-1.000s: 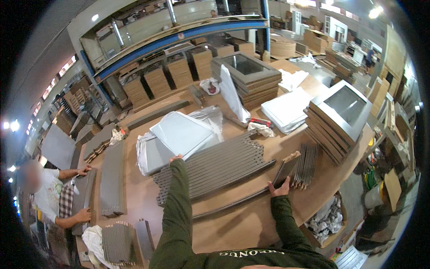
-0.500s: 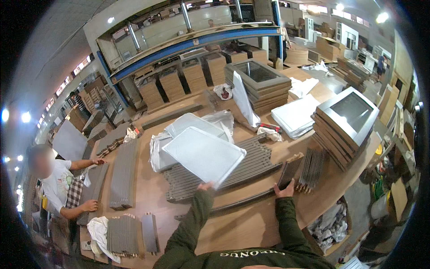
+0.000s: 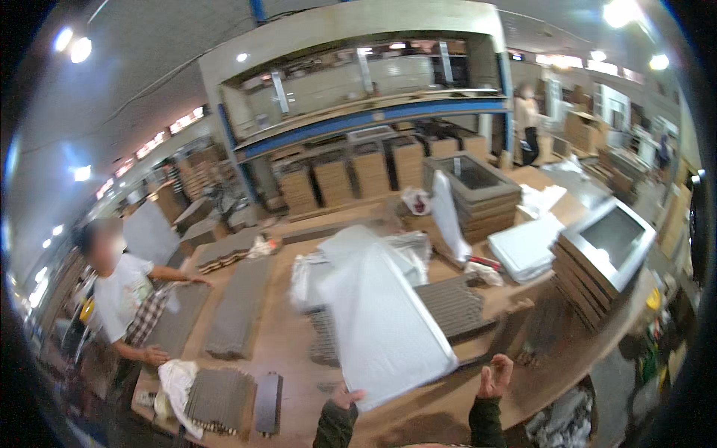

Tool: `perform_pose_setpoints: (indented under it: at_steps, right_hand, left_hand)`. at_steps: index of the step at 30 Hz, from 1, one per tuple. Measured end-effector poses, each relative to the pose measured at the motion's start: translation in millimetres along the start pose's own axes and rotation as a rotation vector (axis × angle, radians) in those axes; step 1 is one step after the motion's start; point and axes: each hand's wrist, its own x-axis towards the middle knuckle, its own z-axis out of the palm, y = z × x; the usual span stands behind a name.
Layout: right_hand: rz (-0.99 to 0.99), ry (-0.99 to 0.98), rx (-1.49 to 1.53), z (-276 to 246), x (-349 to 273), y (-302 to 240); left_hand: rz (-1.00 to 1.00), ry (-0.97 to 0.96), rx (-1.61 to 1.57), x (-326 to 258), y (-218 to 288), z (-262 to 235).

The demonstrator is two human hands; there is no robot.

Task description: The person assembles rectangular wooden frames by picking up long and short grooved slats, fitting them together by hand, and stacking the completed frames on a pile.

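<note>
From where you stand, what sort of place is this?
It looks like a workshop or factory, maybe for furniture parts, with stacked framed panels, grey-brown strips laid in rows on a big table, and a blue beam behind.

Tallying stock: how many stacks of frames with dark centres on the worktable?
2. Far stack at the back, right of the upright white sheet; near stack by the right edge. Anything low behind them could be hidden.
</note>
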Motion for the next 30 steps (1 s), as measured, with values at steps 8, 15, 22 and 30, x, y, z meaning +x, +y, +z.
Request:
perform_pose_setpoints:
  at_steps: [8,15,22,30]
  right_hand:
    - [0.738,-0.97,1.211,50.2,24.9,-40.8]
    - [0.62,-0.577,0.56,29.5,-14.7,-34.0]
    - [0.769,-0.822,0.639,-3.8,-28.8,-45.8]
    - [0.997,-0.808,0.999,21.8,-57.9,-43.1]
  left_hand:
    - [-0.23,-0.214,0.401,-69.4,25.3,2.5]
    - [0.039,-0.182,0.818,-57.9,28.6,22.1]
    - [0.173,0.119,-0.376,-11.3,85.3,43.3]
    - [0.277,0.404,-0.429,-15.3,66.6,59.0]
